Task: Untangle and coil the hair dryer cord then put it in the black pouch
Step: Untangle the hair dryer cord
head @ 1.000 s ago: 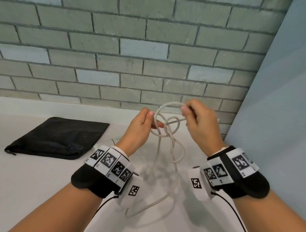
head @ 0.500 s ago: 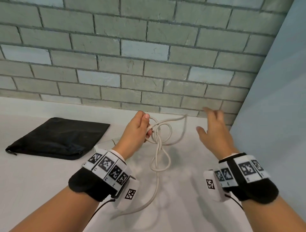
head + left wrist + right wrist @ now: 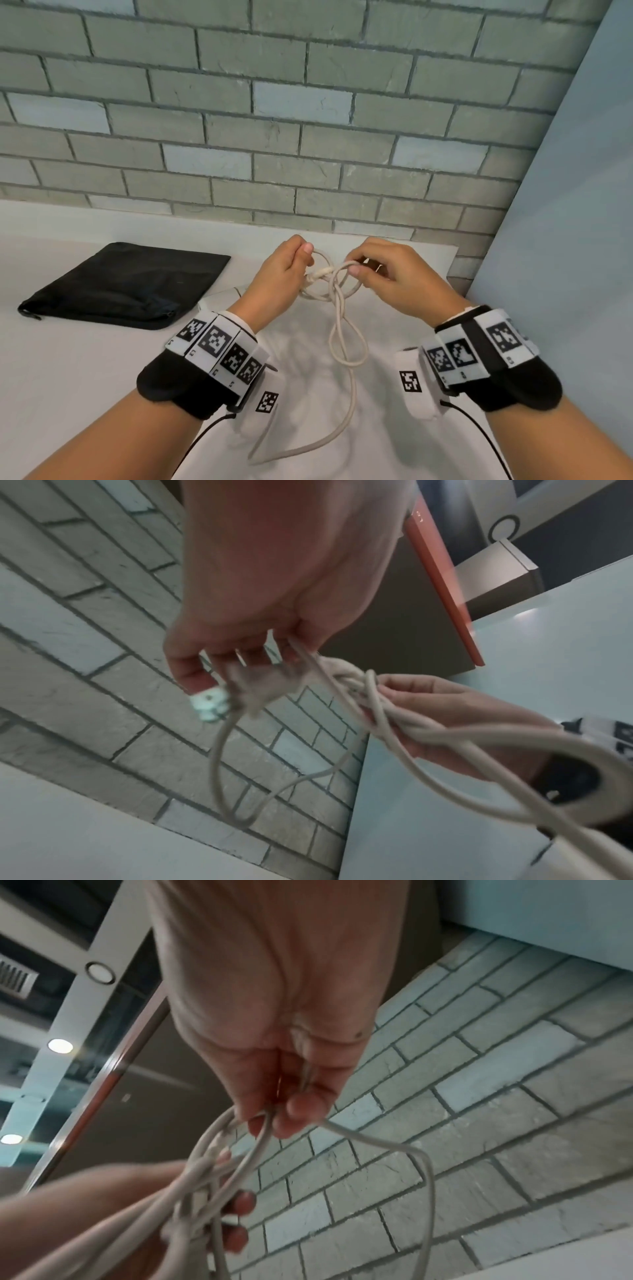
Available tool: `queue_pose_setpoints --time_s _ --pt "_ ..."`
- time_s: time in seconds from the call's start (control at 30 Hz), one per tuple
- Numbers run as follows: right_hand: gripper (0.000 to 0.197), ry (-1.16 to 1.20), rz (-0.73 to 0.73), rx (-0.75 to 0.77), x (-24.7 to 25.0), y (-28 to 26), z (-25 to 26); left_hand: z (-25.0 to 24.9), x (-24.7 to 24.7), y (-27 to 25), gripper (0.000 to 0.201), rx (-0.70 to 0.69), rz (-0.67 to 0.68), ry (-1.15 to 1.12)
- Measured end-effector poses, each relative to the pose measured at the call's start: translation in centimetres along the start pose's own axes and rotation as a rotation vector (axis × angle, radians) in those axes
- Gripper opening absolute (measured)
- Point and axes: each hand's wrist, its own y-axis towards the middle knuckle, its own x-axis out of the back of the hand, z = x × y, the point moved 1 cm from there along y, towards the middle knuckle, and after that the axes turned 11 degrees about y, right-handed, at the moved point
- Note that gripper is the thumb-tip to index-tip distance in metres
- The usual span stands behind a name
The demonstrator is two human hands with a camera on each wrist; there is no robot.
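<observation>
Both hands are raised over a smooth white counter [image 3: 68, 377], working a knotted, round, cream cord [image 3: 337, 329]. The left hand [image 3: 281, 277] grasps its plug end; the right hand [image 3: 394, 281], spread free half a second ago, now pinches a loop. A flat black fabric pouch [image 3: 130, 284] lies far left.

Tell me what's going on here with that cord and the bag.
A person is working a tangle out of a pale cord, held up over a white counter. The left hand grips one side of the knot and the right hand pinches a loop. The black pouch lies flat to the left, untouched.
</observation>
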Motion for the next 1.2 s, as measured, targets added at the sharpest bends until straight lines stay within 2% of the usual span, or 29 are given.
queue_pose_setpoints --time_s 0.1,0.2,0.33,0.4,0.53,0.6,0.7,0.77,0.87,0.97,1.03,1.1,1.2 --pt "0.008 0.277 -0.027 -0.092 1.4 -0.7 0.7 0.5 0.1 0.0 0.026 0.028 0.008 -0.007" --pt "0.015 0.568 -0.057 -0.231 2.1 -1.0 0.9 1.1 0.3 0.0 0.026 0.055 -0.012 0.01" --pt "0.024 0.492 -0.407 -0.288 3.2 -0.7 -1.8 1.2 0.6 -0.3 0.025 0.086 -0.03 -0.067" --pt "0.024 0.351 -0.469 -0.305 3.2 -0.7 -3.2 0.9 0.6 -0.5 0.025 0.082 -0.027 -0.104" --pt "0.017 0.166 -0.337 -0.427 1.0 -1.2 -5.0 0.2 0.3 -0.8 0.026 0.08 -0.024 -0.156" --pt "0.016 0.164 -0.246 -0.497 -0.3 -1.8 -5.4 0.1 -0.2 -0.9 0.027 0.097 -0.02 -0.203" --pt "0.033 0.231 -0.113 -0.578 -1.8 -2.4 -4.9 0.1 -0.8 -1.1 0.027 0.146 0.011 -0.336" --pt "0.035 0.217 -0.082 -0.523 -2.0 -2.5 -3.6 0.1 -0.9 -1.1 0.027 0.167 0.012 -0.389" --pt "0.028 0.379 -0.079 -0.425 -1.9 -2.5 -1.1 0.2 -1.0 -1.0 0.028 0.198 -0.04 -0.459" --pt "0.043 0.444 0.012 -0.445 -2.4 -2.7 -0.4 0.2 -1.0 -0.7 0.028 0.23 -0.065 -0.561" --pt "0.046 0.485 0.01 -0.45 -2.8 -2.8 -0.4 0.2 -1.0 -0.6 0.029 0.24 -0.021 -0.634" --pt "0.039 0.496 -0.006 -0.441 -2.8 -2.7 -0.5 0.4 -1.0 -0.6 0.03 0.25 0.038 -0.697" --pt "0.008 0.46 -0.096 -0.4 -2.5 -2.5 -0.4 0.5 -1.0 -0.8 0.029 0.275 0.076 -0.712"
